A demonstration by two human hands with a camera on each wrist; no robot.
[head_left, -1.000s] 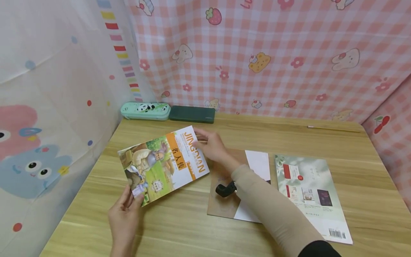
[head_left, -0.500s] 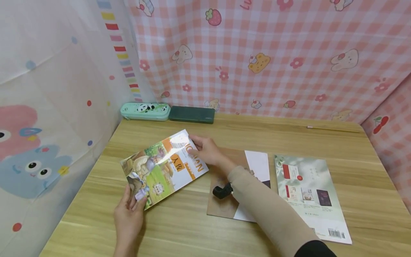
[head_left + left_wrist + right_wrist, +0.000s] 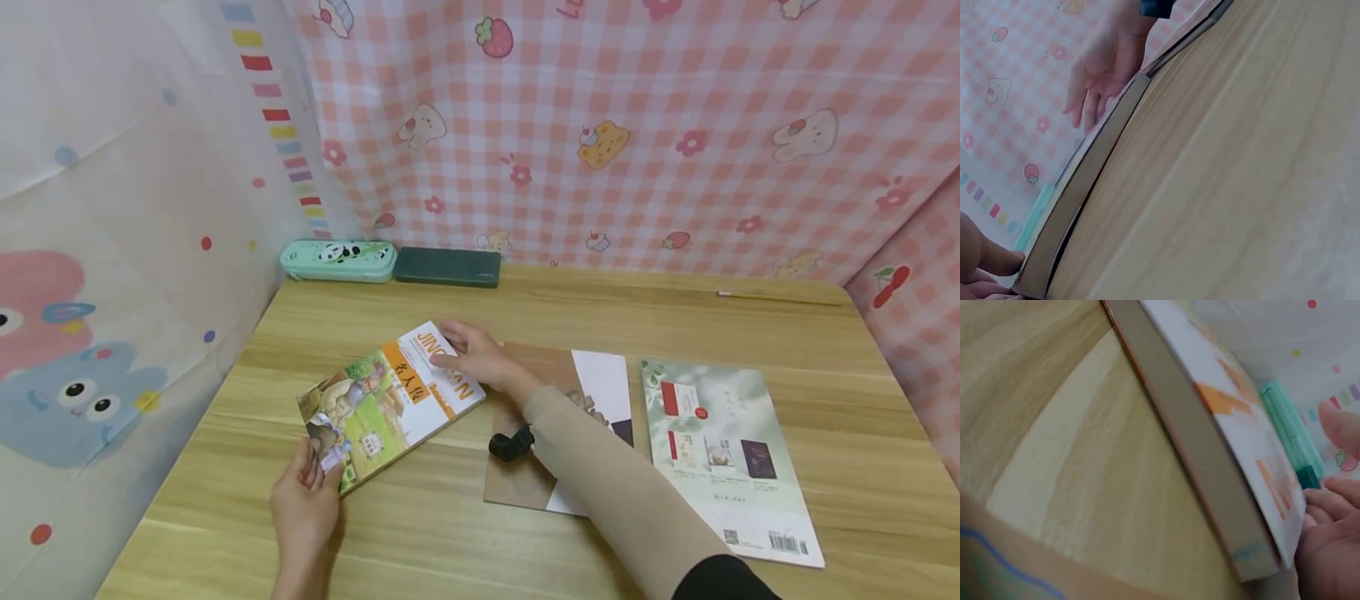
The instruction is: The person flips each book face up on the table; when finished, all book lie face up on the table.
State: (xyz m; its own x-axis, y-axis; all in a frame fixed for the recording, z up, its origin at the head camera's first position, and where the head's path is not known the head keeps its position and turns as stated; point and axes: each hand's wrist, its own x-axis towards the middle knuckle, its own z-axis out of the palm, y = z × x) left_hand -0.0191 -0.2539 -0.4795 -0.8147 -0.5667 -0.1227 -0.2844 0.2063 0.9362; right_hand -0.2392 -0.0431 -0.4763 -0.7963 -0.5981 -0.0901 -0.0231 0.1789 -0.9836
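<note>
Pinching the near left corner of the illustrated book [image 3: 390, 404], the left hand [image 3: 306, 500] has its thumb on the cover; the right hand [image 3: 480, 354] lies at the far right end, thumb apart from its loosely extended fingers. The book sits slantwise low over the table [image 3: 412, 542], left of centre, and from where I stand I can't tell whether its whole underside is down. Just right of it is a brown-and-white booklet [image 3: 528, 375], partly hidden by the beige sleeve [image 3: 615, 483] and a black fitting [image 3: 512, 446] at the wrist. That same arm crosses the near left part of a pale green magazine [image 3: 720, 392] further right. Behind, a mint panda case [image 3: 337, 261] and a dark green case [image 3: 447, 267] sit side by side before the checked curtain [image 3: 555, 100], with a pencil [image 3: 780, 297] well off to the right.
</note>
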